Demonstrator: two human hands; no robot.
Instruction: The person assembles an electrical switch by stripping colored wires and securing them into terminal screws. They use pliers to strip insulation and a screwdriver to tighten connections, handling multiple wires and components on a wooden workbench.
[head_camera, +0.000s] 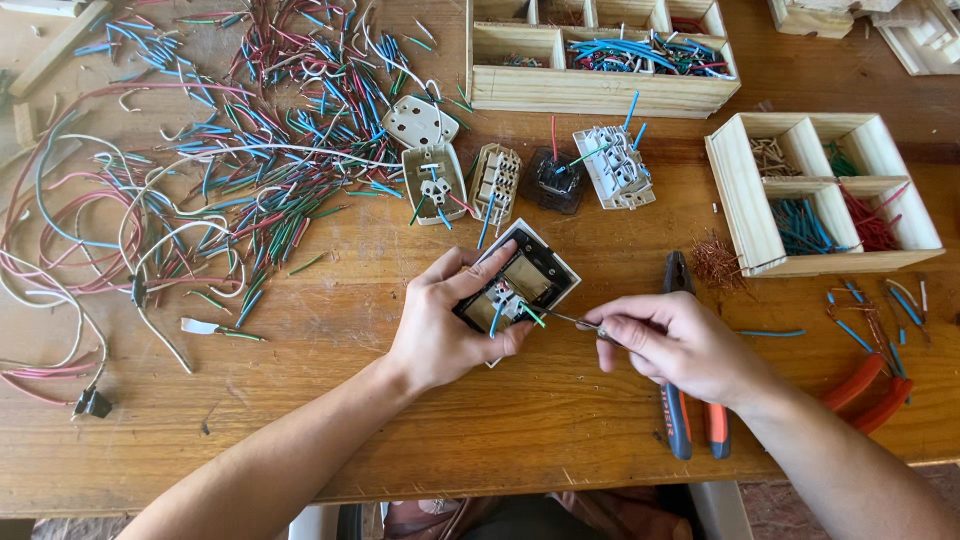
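Hands are being shown at work over a wooden table (560, 420). A dark switch plate (528, 283), lying flat near the table's front edge, is being gripped by the left hand (440, 325), fingers curled over its rim. A thin screwdriver (572, 320), seemingly, since the tip is too small to be told surely, is being pinched by the right hand (680, 345) and pressed in beside short blue and green wires (512, 308). Pliers (690, 410) are lying under the right wrist. If the plate is not being held firmly, the tip may be driven off into the left fingers or a wire pulled loose.
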